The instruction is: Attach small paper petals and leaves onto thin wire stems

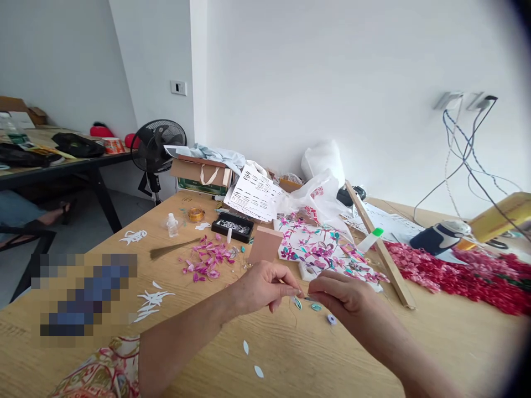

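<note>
Around the black tray (228,236): to its left, one amber roll (196,214), one clear bottle (171,226) and, farther back, one fan (157,146). In front of it, one white tube (229,236) and one heap of pink petals (204,260), perhaps several dozen, too overlapped for a sure count. Nearer than it and rightward, two hands (263,284), two teal leaves (316,307) and one spool (331,319). Well right of it, one wooden bar (379,243), one blue flask (435,237) and two wall sockets (448,100).
</note>
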{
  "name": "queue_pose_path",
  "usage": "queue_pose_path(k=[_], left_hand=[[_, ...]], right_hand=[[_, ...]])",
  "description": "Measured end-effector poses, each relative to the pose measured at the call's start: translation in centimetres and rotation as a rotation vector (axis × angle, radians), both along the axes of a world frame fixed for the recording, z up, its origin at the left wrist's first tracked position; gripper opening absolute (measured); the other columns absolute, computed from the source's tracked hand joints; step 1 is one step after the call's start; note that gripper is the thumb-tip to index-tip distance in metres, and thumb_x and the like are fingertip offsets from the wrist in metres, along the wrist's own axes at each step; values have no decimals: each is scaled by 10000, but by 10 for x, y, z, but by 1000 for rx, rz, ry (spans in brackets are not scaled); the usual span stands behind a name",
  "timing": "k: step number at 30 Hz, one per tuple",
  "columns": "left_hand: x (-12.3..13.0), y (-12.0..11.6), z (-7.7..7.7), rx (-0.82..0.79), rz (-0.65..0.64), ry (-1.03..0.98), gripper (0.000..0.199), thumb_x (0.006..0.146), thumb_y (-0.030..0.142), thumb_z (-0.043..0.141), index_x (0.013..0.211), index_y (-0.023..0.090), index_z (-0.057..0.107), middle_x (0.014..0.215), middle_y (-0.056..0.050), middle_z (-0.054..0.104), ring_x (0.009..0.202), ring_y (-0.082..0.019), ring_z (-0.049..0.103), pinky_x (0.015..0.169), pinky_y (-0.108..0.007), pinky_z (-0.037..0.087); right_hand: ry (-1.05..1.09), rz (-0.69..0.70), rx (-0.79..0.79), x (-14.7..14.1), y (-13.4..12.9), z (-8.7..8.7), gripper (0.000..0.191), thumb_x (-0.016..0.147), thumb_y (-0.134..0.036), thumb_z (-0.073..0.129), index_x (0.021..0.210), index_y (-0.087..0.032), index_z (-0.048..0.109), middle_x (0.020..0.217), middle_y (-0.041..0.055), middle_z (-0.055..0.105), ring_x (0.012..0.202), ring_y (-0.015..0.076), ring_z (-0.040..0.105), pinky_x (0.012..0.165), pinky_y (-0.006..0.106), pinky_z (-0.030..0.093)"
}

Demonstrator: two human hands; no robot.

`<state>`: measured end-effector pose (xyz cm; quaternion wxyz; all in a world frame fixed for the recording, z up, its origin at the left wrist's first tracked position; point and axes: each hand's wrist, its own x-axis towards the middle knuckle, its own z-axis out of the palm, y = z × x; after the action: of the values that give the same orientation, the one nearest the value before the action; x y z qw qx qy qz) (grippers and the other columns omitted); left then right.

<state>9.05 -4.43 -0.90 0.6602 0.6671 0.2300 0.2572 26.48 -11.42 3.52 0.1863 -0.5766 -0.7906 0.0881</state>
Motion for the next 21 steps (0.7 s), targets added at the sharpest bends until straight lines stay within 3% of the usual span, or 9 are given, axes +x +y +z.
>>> queue_pose_path(k=[3,5,7,9,11,15,21], left_hand=[[2,2,-1,-80,-3,-32,180,685,295,596,671,116,590,744,-31,638,337,-8,391,346,-167,253],[3,4,-1,-85,53,-29,178,676,289,599,650,114,577,733,-29,640,327,-6,387,340,-167,249],[4,6,-1,-54,131,-5,171,680,283,594,652,114,585,593,7,595,324,-14,380,343,-164,246],[4,7,0,-8,193,3,164,690,275,588,663,114,603,441,55,480,331,-26,372,354,-160,250],[4,7,0,28,212,-26,160,701,271,584,681,115,615,386,76,393,351,-36,367,370,-158,271],[3,7,0,61,206,-85,165,713,283,581,705,122,617,439,67,410,402,-42,381,401,-159,313],[3,10,-2,64,205,-115,201,706,320,592,697,119,602,474,50,454,416,-45,391,417,-170,326]], right_hand=[[-60,-19,3,17,1,2,277,854,-288,401,663,-236,595,661,4,577,585,130,528,536,236,374],[-91,-150,117,22,-3,1,292,843,-326,395,650,-231,591,687,24,601,580,147,546,521,250,380],[-90,-312,282,18,-12,-3,297,825,-370,396,663,-228,601,733,54,631,582,172,571,490,264,382],[-13,-363,379,4,-22,-9,270,810,-391,421,721,-234,621,798,72,654,612,188,596,486,266,402],[123,-265,310,-14,-27,-19,211,803,-364,460,777,-245,633,846,70,657,620,170,600,537,255,442],[480,-389,130,-38,-15,-41,184,778,-337,488,851,-216,604,972,86,634,428,101,518,444,259,423],[906,-371,-6,-43,10,-50,208,707,-395,566,749,-198,515,669,39,623,619,181,591,437,226,377]])
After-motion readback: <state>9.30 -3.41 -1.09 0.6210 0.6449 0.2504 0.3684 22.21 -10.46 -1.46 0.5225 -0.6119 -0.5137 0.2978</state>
